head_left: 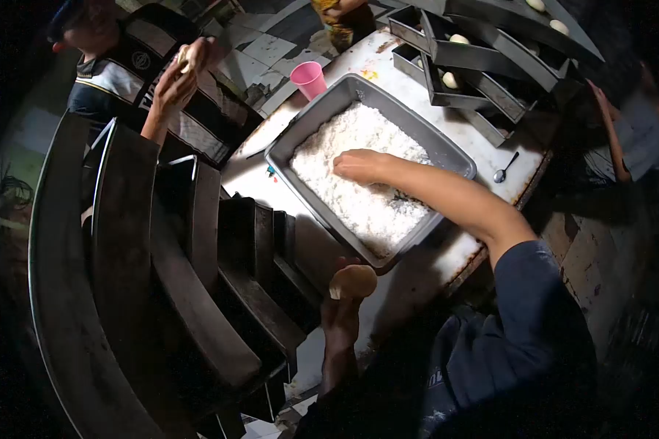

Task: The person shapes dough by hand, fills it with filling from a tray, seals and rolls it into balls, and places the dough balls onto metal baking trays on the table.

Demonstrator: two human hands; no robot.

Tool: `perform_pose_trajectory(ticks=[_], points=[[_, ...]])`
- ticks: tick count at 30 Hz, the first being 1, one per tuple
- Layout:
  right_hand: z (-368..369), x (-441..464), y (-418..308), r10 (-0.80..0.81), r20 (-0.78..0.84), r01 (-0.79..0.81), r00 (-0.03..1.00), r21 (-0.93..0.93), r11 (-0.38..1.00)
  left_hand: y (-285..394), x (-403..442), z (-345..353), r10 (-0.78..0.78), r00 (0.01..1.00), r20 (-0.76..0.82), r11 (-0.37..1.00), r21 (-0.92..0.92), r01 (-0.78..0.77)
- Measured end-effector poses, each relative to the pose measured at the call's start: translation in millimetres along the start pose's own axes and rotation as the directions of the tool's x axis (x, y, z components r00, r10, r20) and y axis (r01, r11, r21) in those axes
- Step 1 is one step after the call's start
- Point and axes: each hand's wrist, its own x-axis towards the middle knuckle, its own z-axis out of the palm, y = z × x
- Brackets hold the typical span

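Note:
My left hand (339, 322) holds up a flattened round of pale dough (355, 282) beside the near corner of a grey plastic tub (278, 155). My right hand (360, 167) reaches into that tub, its fingers curled down into a heap of white, crumbly, shredded-looking filling (359, 128). The fingertips are partly buried, so how much they grip is hidden. The tub rests on a white, worn tabletop (436, 260).
Long dark metal loaf pans (124, 219) are stacked at the left. More pans (476, 55), some with pale dough balls (450, 79), stand at the back right. A pink cup (309, 79) and a spoon (504, 170) lie near the tub. Across the table, a person's hand (177, 80) holds dough.

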Motion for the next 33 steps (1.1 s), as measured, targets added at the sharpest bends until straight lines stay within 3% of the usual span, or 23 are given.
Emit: perform_pose_trajectory(ticks=[1, 3, 5, 7, 11, 13, 14, 15, 16, 17, 18, 19, 21, 23, 24, 25, 26, 27, 29, 31, 33], points=[[-6.9, 1.9, -2.9, -0.011, 0.001, 0.011, 1.000, 0.007, 1.000, 2.1, -0.5, -0.8, -0.040, 0.999, 0.021, 0.995, -0.086, 0.041], [-29.5, -1.6, -10.3, 0.075, 0.216, -0.055, 0.974, -0.097, 0.994, -1.6, 1.9, -2.2, -0.050, 0.999, -0.007, 0.996, -0.075, 0.049], [-23.7, -5.5, -8.0, 0.007, 0.158, 0.008, 0.987, -0.094, 0.996, -9.0, 4.4, -3.3, -0.062, 0.998, -0.027, 0.996, -0.070, 0.060], [-25.1, -11.9, -10.7, -0.079, 0.005, 0.079, 0.997, -0.041, 0.996, -20.5, 10.9, -5.9, -0.051, 0.998, -0.026, 0.971, 0.234, 0.056], [-4.5, -12.0, -0.6, -0.126, -0.169, 0.111, 0.977, -0.100, 0.989, -31.6, 30.7, 4.6, 0.083, 0.997, 0.000, 0.960, 0.269, -0.080], [-12.7, -10.8, -0.4, 0.029, -0.118, -0.028, 0.993, 0.010, 1.000, -20.3, 39.7, 18.9, 0.012, 0.988, -0.154, 0.994, -0.103, -0.028], [-19.1, -15.4, -2.3, 0.024, -0.114, -0.023, 0.993, 0.008, 1.000, -20.9, 45.9, 19.3, 0.014, 0.987, -0.159, 0.994, -0.107, -0.031], [-27.6, -22.9, -2.1, 0.152, -0.192, -0.088, 0.970, 0.307, 0.948, -22.4, 52.9, 16.6, 0.010, 0.990, -0.139, 0.977, -0.211, -0.040], [-40.3, -30.2, -4.7, 0.293, -0.224, -0.115, 0.930, 0.579, 0.807, -24.3, 60.2, 14.3, 0.012, 0.993, -0.119, 0.948, -0.315, -0.050], [-48.2, -38.2, -10.1, 0.283, -0.218, -0.112, 0.934, 0.572, 0.812, -26.4, 67.0, 12.7, 0.017, 0.992, -0.127, 0.944, -0.324, -0.058], [-53.6, -48.8, -18.4, 0.333, -0.091, -0.095, 0.938, 0.859, 0.503, -28.6, 74.1, 12.2, -0.009, 0.983, -0.181, 0.931, -0.359, -0.058], [-59.0, -59.7, -27.6, 0.331, 0.051, -0.089, 0.942, 0.991, 0.103, -29.8, 81.7, 15.2, -0.037, 0.972, -0.232, 0.916, -0.396, -0.059], [-75.4, -81.6, -57.0, 0.326, 0.107, -0.083, 0.939, 0.993, -0.088, -27.1, 96.9, 26.2, -0.116, 0.946, -0.303, 0.918, -0.397, -0.014], [-71.6, -95.8, -77.0, 0.297, 0.008, -0.034, 0.955, 0.996, 0.083, -52.8, 113.2, 16.2, -0.017, 0.998, -0.068, 0.896, -0.443, -0.015], [-79.8, -105.0, -94.4, 0.345, -0.165, -0.001, 0.924, 0.901, 0.434, -42.2, 110.2, 30.3, -0.100, 0.989, -0.110, 0.889, -0.456, 0.040], [-88.0, -112.7, -112.5, 0.322, -0.342, 0.000, 0.883, 0.685, 0.728, -41.7, 109.0, 35.1, -0.100, 0.989, -0.111, 0.885, -0.464, 0.037], [-84.7, -115.6, -123.7, 0.267, -0.497, 0.066, 0.826, 0.555, 0.829, -42.0, 107.9, 38.7, -0.146, 0.981, -0.129, 0.882, -0.465, 0.070], [-84.1, -119.7, -131.6, 0.185, -0.480, 0.029, 0.857, 0.405, 0.914, -41.2, 106.2, 42.3, -0.192, 0.970, -0.147, 0.879, -0.466, 0.103], [-81.1, -127.4, -149.7, 0.057, -0.489, 0.085, 0.870, 0.264, 0.961, -41.2, 99.2, 45.7, -0.135, 0.986, -0.097, 0.869, -0.490, 0.070], [-72.1, -142.4, -172.7, 0.045, -0.461, 0.049, 0.886, 0.190, 0.980, -43.1, 95.3, 43.1, -0.053, 0.998, -0.041, 0.854, -0.520, 0.024], [-67.6, -149.2, -176.1, 0.029, -0.434, 0.017, 0.900, 0.103, 0.995, -49.5, 91.2, 37.0, -0.082, 0.995, -0.064, 0.849, -0.527, 0.036]])
